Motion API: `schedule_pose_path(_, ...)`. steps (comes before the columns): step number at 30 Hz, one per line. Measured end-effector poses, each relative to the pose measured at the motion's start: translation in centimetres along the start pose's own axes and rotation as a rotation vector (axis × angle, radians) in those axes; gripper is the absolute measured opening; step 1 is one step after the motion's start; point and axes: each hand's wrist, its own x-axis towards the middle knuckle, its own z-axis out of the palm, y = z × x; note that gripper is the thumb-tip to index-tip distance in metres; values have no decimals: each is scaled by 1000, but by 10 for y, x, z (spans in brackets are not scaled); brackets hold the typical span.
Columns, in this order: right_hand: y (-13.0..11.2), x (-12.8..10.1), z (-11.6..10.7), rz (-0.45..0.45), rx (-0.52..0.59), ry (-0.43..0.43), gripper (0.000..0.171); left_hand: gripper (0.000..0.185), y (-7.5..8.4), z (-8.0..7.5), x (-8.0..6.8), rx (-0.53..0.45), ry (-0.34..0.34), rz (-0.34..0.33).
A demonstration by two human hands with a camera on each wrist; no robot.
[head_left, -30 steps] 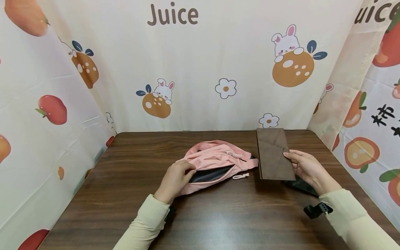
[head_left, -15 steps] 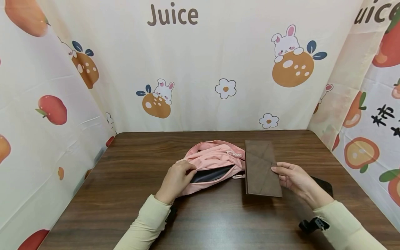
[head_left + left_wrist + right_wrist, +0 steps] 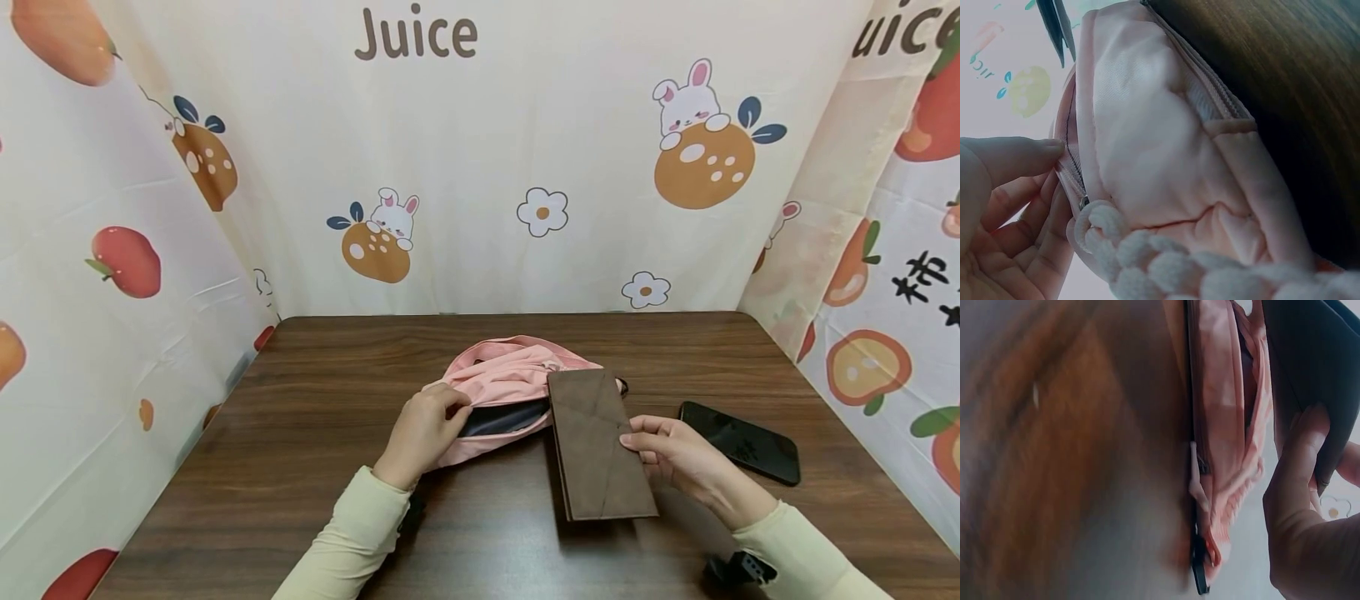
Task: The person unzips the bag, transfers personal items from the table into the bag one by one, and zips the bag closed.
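A pink waist bag (image 3: 510, 385) lies in the middle of the wooden table (image 3: 300, 467), its zipper mouth showing a dark lining. My left hand (image 3: 420, 433) pinches the bag's opening edge (image 3: 1069, 169) and holds it apart; a white braided cord (image 3: 1147, 256) hangs by the zipper. My right hand (image 3: 663, 450) grips a flat brown wallet (image 3: 596, 446) by its right edge, lifted just right of the bag's mouth, overlapping the bag's right end. In the right wrist view the thumb (image 3: 1294, 481) presses the dark wallet (image 3: 1310, 369) beside the pink bag (image 3: 1225, 425).
A black phone (image 3: 741, 442) lies flat on the table to the right of my right hand. Printed cloth walls (image 3: 480, 167) close in the table at the back and on both sides.
My right hand has carried the brown wallet leftward and toward me, from the back right of the table to the bag's mouth, uncovering the phone. The left hand has kept still on the bag.
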Motion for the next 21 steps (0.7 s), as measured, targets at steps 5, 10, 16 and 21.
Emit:
schedule_pose_path(5,6,1,10,-10,20,-112,10,8,1,0,0,2,5,-4)
schedule_pose_path(10,8,3,19,8,24,-145,10,8,1,0,1,-8,10,-9)
schedule_pose_path(16,10,6,26,32,31,-178,10,9,1,0,1,-10,24,-2)
schedule_pose_path(21,12,11,33,52,37,-195,9,8,0,1,0,-5,44,14)
